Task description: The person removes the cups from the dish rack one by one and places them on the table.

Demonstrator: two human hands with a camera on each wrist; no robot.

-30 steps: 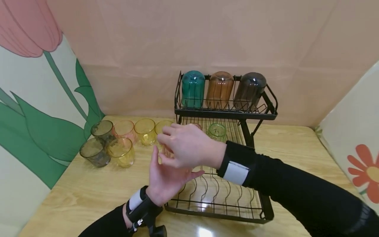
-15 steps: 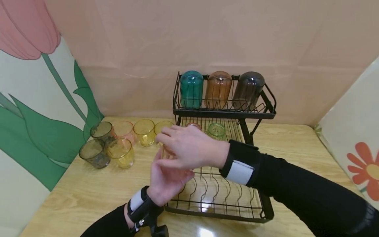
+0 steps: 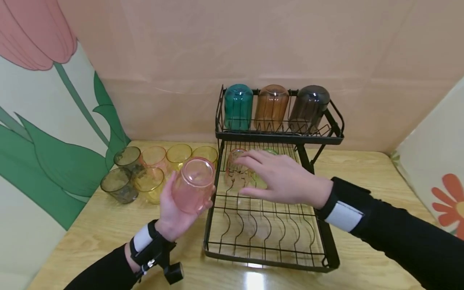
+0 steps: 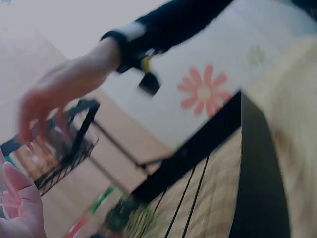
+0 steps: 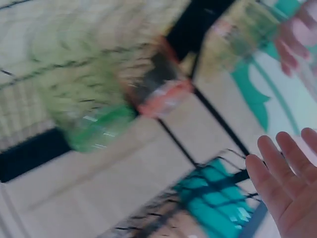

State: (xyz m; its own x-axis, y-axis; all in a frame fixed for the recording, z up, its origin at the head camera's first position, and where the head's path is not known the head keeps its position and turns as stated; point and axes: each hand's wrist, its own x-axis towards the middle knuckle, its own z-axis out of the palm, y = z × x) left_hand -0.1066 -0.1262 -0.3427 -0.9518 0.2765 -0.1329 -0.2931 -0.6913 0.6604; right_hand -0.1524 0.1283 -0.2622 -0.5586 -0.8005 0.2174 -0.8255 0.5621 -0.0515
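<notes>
My left hand point(image 3: 173, 220) holds a pink drinking glass point(image 3: 192, 193) over the table, left of the rack. The glass is tilted with its thick base uppermost; fingers and thumb lie around its sides. My right hand point(image 3: 286, 177) is apart from it over the black dish rack point(image 3: 268, 264), fingers extended and holding nothing. Behind the right hand, a reddish-rimmed clear glass point(image 3: 235, 161) and a partly hidden green glass point(image 3: 270, 151) stand on the lower tier. The right wrist view shows the green glass point(image 5: 89, 114) and reddish glass point(image 5: 158, 84), blurred.
On the upper tier stand upside-down teal point(image 3: 238, 106), amber point(image 3: 272, 106) and dark grey point(image 3: 309, 106) glasses. Several grey, pink and yellow glasses point(image 3: 148, 179) are grouped upright at the table's back left. Wire dividers point(image 3: 268, 229) run along the rack's front.
Both hands were together around the pink glass. The right hand has let go and moved right over the rack; the left hand has shifted left with the glass.
</notes>
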